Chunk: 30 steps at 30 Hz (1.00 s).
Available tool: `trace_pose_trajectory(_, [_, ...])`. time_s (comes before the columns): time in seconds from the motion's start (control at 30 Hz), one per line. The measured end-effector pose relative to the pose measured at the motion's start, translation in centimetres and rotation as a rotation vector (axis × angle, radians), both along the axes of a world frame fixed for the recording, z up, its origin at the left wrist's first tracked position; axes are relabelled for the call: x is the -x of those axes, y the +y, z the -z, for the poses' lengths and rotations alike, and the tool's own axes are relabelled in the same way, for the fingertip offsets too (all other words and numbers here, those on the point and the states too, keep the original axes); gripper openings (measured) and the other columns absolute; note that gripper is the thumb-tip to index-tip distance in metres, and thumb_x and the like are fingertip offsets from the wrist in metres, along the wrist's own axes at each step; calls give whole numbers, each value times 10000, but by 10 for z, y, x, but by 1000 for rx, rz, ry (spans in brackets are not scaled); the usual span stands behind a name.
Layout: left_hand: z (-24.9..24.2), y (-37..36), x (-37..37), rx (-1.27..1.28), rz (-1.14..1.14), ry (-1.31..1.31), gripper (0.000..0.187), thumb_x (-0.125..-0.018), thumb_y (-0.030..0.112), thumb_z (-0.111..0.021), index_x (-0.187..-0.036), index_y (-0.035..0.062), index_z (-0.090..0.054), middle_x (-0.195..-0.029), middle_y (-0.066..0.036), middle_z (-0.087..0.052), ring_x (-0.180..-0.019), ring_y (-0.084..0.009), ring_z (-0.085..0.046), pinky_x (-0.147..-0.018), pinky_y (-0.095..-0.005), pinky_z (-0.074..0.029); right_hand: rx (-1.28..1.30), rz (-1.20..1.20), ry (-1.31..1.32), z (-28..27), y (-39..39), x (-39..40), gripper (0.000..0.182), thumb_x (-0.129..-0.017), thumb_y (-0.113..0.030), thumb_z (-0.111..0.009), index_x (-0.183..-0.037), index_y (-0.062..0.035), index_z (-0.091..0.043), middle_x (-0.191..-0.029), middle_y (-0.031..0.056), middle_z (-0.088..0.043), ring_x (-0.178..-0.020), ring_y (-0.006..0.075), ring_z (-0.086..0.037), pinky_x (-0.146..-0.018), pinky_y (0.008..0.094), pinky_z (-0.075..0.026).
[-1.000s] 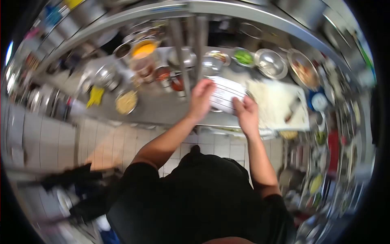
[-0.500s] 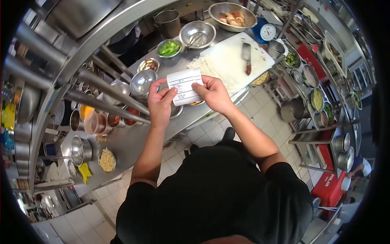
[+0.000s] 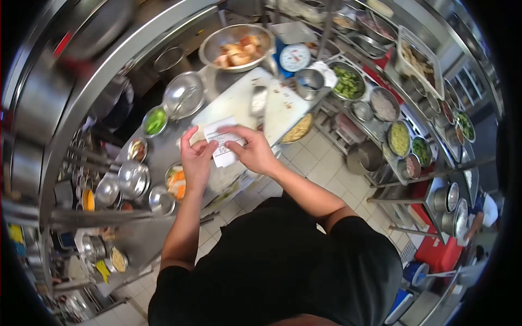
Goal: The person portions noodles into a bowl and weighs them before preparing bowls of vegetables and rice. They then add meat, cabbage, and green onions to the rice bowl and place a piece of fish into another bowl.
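Observation:
Between my hands is a printed paper slip [image 3: 222, 155], raised above the steel counter. My left hand [image 3: 196, 158] pinches its left edge between thumb and fingers, the index finger lifted. My right hand [image 3: 251, 149] grips the right side, its thumb lying across the print. The writing is too small to read. Behind the slip lies a white cutting board [image 3: 223, 103] with a cleaver [image 3: 258, 102] on it; the cleaver's handle is mostly hidden near my right hand. A bowl of orange and white pieces [image 3: 176, 182] stands beside my left wrist.
A large bowl of meat pieces [image 3: 236, 48] and a dial scale [image 3: 294, 57] stand at the back. Steel bowls [image 3: 133, 179] and a bowl of green vegetables [image 3: 155, 120] line the left. On the right, a rack holds food bowls [image 3: 399, 138]. A person [image 3: 484, 209] is at far right.
My view has turned to the right, so the counter has shifted left in the picture. The slip now looks smaller and tilted, and my right fingers have moved over its upper edge.

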<state>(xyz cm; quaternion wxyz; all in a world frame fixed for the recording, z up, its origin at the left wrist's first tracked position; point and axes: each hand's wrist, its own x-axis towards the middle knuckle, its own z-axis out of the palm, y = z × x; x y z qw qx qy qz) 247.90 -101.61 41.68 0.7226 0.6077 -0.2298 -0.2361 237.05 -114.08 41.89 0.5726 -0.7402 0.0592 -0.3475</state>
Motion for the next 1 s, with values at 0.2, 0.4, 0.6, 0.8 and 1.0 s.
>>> trace_pose_trajectory(0.2, [24,-86,55,-191,132,9,361,-927,68,-539,-1267,35,-423,-925,-121,-663,-667,-142,-620,-627,-256,-500,-156,287,250,83,-200,69,339,-802,-18,-665,-1136,-64,-633,-1134,134,-615,-1048,231,-573,-913,305,-434])
trace_pose_trajectory(0.4, [70,-87,86,-406,81,163,307,-931,71,-539,-1213,5,-438,-921,-116,-674,-670,-127,-614,-645,-235,-490,105,736,199,129,-408,89,559,-741,-73,-735,-1271,-69,-559,-1204,162,-521,-1079,301,-548,-952,331,-410])
trace_pose_trajectory(0.6, [92,-75,123,-529,56,247,276,-937,107,-545,-1177,2,-455,-897,-124,-674,-687,-151,-626,-652,-266,-510,-10,774,561,206,-498,60,610,-670,-144,-774,-1236,-33,-573,-1180,186,-529,-1084,363,-543,-954,394,-435])
trace_pose_trajectory(0.8, [99,-57,149,-561,7,226,252,-940,150,-555,-1150,24,-498,-908,-106,-676,-712,-143,-632,-637,-267,-512,46,757,705,218,-499,67,796,-629,-306,-825,-1317,-68,-503,-1243,209,-506,-1105,367,-543,-940,405,-449])
trace_pose_trajectory(1.0, [160,-7,161,-737,171,172,243,-916,170,-590,-1078,-7,-552,-897,-108,-670,-737,-154,-634,-647,-265,-519,-16,1000,588,239,-440,173,803,-727,-401,-734,-1371,-56,-401,-1309,210,-463,-1193,385,-474,-943,417,-437])
